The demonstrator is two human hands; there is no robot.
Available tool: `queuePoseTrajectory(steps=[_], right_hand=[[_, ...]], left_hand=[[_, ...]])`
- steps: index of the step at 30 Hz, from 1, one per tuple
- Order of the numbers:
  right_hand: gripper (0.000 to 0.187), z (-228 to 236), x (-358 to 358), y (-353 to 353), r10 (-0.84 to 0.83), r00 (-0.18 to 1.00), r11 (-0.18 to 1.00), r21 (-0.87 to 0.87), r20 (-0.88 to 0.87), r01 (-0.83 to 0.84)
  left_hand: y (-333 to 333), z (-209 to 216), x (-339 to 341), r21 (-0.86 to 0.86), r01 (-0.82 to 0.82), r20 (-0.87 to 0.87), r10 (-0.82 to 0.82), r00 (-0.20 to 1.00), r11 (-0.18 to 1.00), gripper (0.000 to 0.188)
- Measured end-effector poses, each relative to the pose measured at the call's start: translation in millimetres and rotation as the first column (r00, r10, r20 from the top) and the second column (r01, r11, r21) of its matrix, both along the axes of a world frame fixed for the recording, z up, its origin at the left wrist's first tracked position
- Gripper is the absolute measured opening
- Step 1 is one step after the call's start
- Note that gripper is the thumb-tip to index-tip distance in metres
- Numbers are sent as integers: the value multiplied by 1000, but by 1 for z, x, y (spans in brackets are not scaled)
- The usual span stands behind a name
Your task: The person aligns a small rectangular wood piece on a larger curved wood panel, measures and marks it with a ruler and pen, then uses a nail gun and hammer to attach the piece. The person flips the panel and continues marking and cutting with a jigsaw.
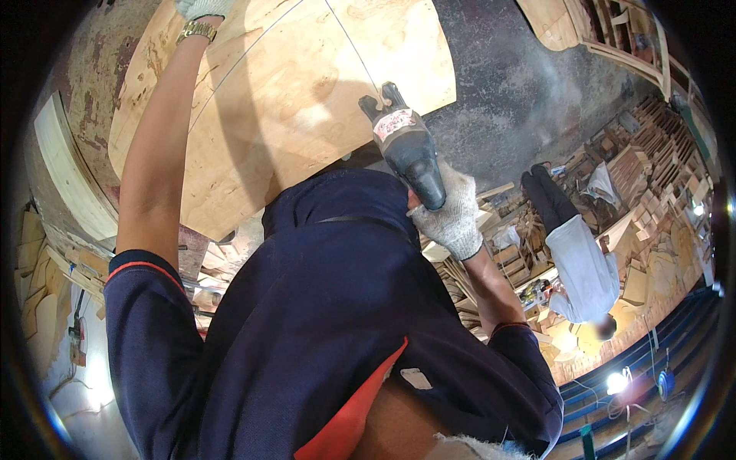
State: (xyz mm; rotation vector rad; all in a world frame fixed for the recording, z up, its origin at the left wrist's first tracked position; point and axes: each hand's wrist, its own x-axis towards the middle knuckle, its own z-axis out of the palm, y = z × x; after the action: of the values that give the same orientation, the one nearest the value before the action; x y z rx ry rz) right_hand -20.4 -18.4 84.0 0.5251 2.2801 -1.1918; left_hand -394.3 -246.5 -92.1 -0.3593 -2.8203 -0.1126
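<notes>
A pale plywood panel with curved edges and thin drawn lines lies across the work surface in front of me. My left hand, in a white knit glove, is at the panel's far left, by its far part; its fingers are cut off by the upper rim. My right hand, also gloved, is closed around the rear of a grey and black hand-held power tool. The tool's forked front reaches over the panel's right side, near the end of one drawn line. Its exact kind is not clear.
A curved pale wooden piece stands at the left. Another wooden panel and slatted frames are at the far right. Beyond my right arm, a person in a light shirt is among stacked wood offcuts.
</notes>
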Motion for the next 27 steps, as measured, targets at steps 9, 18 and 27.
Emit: queuePoseTrajectory(steps=[9, 18, 27], right_hand=[[32, 1, -1, -1, 7, 999, 1000, 10, -38, -7], [31, 2, -3, 0, 5, 999, 1000, 1, -43, -5], [32, 3, -5, 2, 16, 999, 1000, -12, -30, -17]], left_hand=[[0, 2, 1, 1, 9, 12, -9, 1000, 1000, 44], [-1, 1, 1, 9, 14, 1, -14, 1000, 1000, 45], [-3, -1, 0, -2, 8, 8, -8, 1000, 1000, 45]])
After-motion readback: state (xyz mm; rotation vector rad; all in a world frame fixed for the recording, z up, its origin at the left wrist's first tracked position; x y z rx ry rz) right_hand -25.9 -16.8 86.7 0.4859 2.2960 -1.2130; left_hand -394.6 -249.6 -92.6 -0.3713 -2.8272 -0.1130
